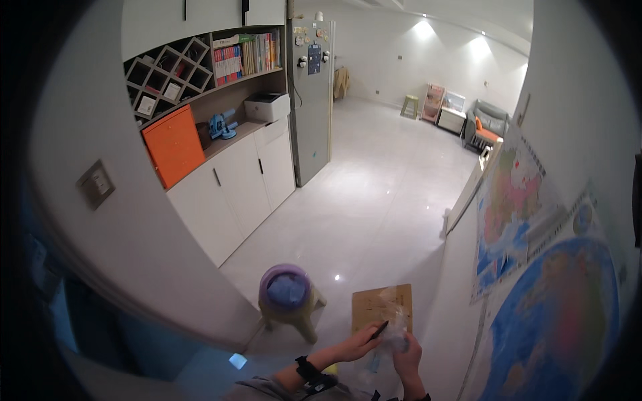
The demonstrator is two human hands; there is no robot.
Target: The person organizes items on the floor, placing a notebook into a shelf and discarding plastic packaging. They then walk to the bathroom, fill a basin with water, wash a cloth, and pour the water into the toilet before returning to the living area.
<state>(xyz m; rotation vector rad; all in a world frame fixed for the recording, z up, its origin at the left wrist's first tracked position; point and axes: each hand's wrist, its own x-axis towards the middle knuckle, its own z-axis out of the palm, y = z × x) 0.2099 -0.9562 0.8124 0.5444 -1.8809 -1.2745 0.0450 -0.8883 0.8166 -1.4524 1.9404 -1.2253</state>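
My left hand (pixel 357 344) has its fingers around a slim black tool (pixel 379 330), perhaps a knife or a pen; too little of it shows to tell which. Crumpled transparent plastic (pixel 396 335) is gripped in my right hand (pixel 409 355), close beside the tool's tip. What the plastic may contain cannot be made out. Beyond both hands is a flat brown cardboard piece (pixel 368 306) with dark printing, partly covered from view by the plastic and the hands. A black band (pixel 307 370) circles my left wrist.
A stool (pixel 301 323) bearing a purple basin (pixel 268 274) with blue cloth stands left of the cardboard. White cabinets (pixel 235 195) and a grey refrigerator (pixel 311 120) line the left side. Wall maps (pixel 556 321) hang close on the right. An armchair (pixel 486 120) is far back.
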